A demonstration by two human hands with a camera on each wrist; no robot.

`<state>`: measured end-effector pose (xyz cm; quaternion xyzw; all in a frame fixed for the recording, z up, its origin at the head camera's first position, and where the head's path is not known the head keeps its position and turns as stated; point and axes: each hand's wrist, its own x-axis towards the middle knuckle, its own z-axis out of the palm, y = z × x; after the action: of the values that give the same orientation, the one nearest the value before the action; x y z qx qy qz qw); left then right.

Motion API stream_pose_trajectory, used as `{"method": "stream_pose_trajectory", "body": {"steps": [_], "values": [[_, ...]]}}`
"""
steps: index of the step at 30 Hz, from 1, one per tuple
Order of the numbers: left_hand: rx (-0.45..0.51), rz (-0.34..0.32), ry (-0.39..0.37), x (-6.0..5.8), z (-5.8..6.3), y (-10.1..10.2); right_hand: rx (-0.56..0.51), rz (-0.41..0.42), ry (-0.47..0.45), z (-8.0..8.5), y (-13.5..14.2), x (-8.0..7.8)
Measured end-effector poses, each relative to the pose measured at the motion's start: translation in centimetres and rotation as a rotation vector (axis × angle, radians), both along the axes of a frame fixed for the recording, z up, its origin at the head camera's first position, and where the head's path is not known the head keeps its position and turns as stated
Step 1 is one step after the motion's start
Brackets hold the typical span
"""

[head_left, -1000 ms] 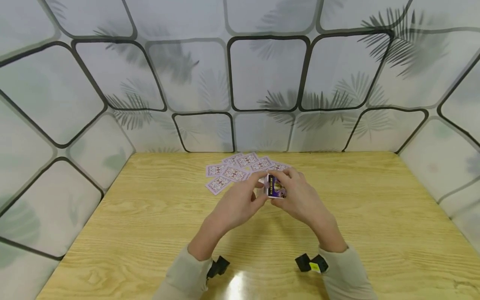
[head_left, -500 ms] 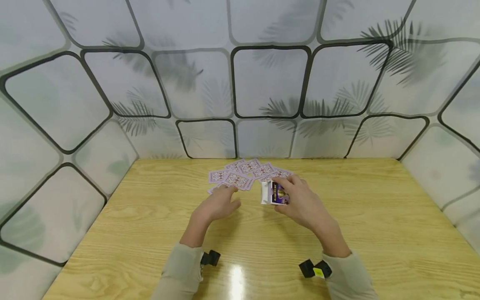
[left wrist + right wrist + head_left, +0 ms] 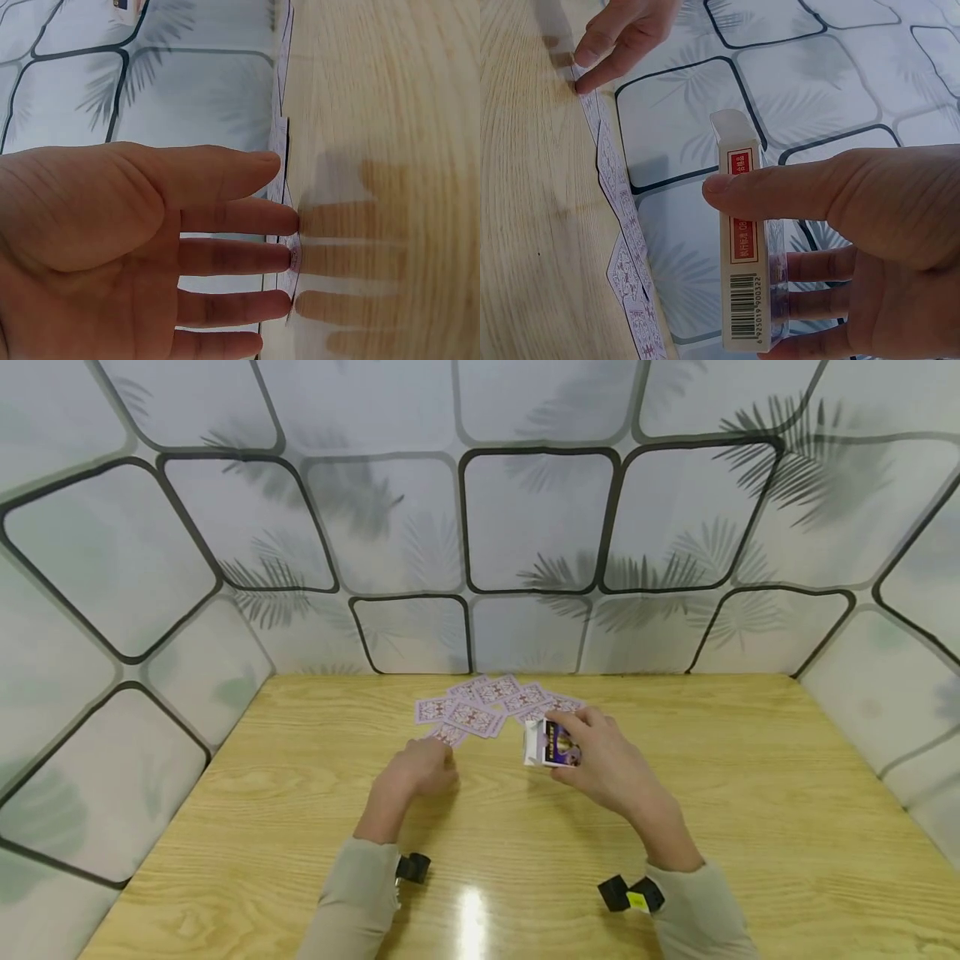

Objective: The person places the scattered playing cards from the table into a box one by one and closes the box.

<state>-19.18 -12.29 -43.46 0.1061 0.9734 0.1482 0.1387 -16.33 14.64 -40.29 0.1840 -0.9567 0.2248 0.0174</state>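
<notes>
Gathering cards, we judge: our left hand (image 3: 416,768), straight-fingered, gripping nothing, is right at the nearest card (image 3: 449,732); our right hand (image 3: 606,764) pinches the box (image 3: 559,745). Next, we need a pinch!

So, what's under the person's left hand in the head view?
The nearest patterned card juts out beyond the left hand, which covers part of it. Wooden table shows around; whether anything else lies beneath cannot be seen.

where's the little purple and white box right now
In the head view, the box sits just right of centre, in the grip of the right hand, pictured just below the right end of the spread cards.
</notes>
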Motion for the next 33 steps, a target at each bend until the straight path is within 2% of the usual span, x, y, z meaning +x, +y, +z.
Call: {"method": "stream_pose_trajectory", "body": {"steps": [4,11,19,27,33], "values": [[0.008,0.000,0.012,0.0,0.1,-0.2,-0.003,0.000,0.003,-0.1,0.0,0.0],[0.004,0.043,-0.037,0.2,-0.1,-0.4,0.000,-0.004,0.001,-0.1,0.2,0.1],[-0.057,0.045,0.023,0.1,-0.3,-0.5,0.001,-0.005,-0.011,-0.2,0.2,0.1],[0.006,0.098,-0.031,-0.5,-0.6,-1.3,0.015,-0.005,-0.004,-0.2,0.2,0.1],[0.014,0.127,-0.036,-0.6,-0.8,-1.7,0.015,-0.002,0.000,-0.4,0.2,0.2]]}}
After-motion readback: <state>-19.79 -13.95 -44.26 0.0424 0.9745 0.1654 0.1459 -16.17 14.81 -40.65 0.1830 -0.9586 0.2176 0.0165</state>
